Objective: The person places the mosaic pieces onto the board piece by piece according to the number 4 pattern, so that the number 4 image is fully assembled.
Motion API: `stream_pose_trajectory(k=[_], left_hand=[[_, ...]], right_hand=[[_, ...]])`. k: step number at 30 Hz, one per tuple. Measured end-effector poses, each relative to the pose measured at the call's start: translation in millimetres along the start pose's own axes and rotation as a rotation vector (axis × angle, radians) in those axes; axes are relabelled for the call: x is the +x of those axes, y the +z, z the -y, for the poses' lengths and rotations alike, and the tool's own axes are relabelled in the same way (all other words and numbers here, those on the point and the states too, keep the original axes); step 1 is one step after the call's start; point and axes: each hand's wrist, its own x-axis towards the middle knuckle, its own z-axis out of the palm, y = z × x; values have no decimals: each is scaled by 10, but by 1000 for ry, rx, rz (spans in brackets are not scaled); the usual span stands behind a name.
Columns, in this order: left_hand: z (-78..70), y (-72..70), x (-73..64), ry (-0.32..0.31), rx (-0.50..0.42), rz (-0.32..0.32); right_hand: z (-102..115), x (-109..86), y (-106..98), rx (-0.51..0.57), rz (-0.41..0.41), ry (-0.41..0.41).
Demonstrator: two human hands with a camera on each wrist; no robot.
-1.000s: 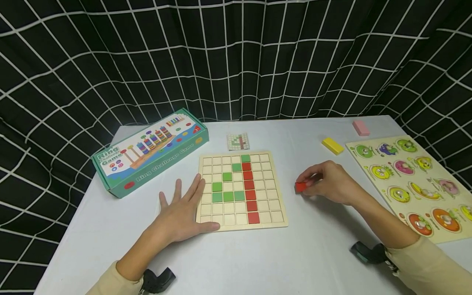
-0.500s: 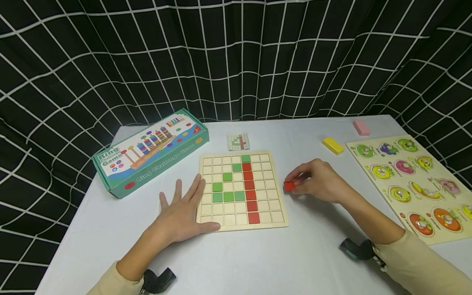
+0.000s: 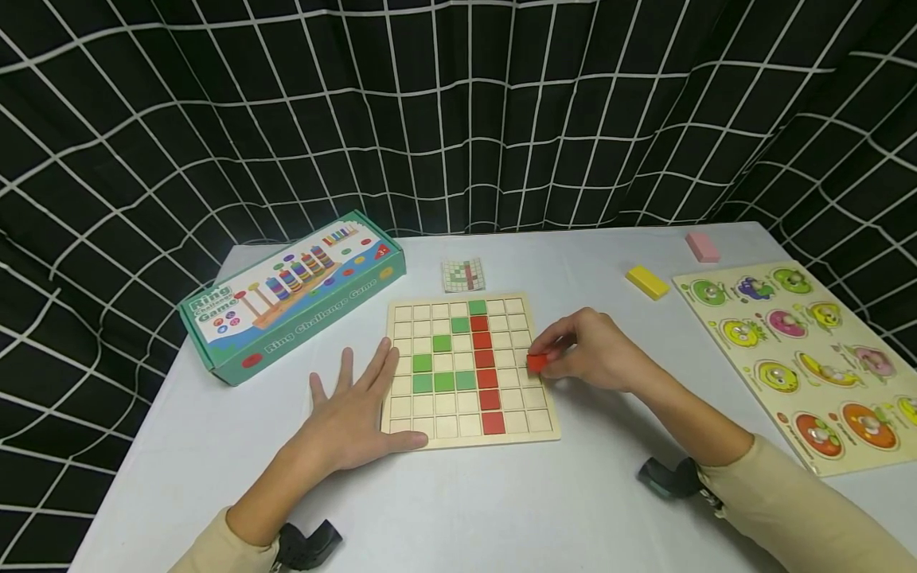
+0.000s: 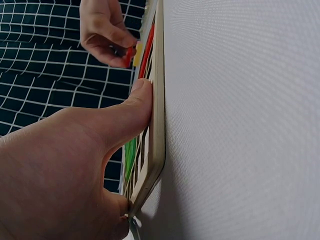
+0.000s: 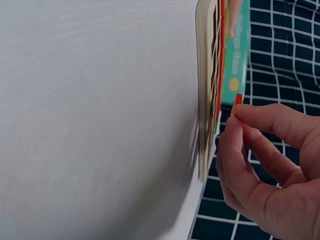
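Observation:
A wooden grid board [image 3: 516,438] lies on the white table. A column of red square tiles [image 3: 485,359] and several green tiles [image 3: 443,382] fill some of its cells. In the head view my left hand [image 3: 351,414] rests at the board's left side, fingers spread and straight, thumb over the front corner. The left wrist view shows that thumb [image 4: 135,107] lying on the board's face. My right hand [image 3: 591,350] pinches a small red square tile [image 3: 536,364] over the board's right edge. Held between thumb and finger, the tile [image 5: 237,102] stands clear of the board in the right wrist view.
Behind the board lies a small pattern card [image 3: 462,276]. A green Ring Challenge Game box [image 3: 294,298] is at the back left. On the right are a yellow block [image 3: 647,282], a pink block [image 3: 702,247] and a fruit puzzle board [image 3: 791,398].
My right hand has moved left with the red tile, from the table beside the board to over its right edge. The left hand has stayed in place.

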Motion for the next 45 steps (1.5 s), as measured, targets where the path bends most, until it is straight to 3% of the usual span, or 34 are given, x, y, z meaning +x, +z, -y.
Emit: stream_pose_trajectory(k=[26, 45], left_hand=[[9, -1, -6, 4, -3, -5], [6, 11, 6, 1, 0, -7]], right_hand=[[174, 142, 190, -59, 96, -57], [252, 175, 261, -111, 108, -28]])
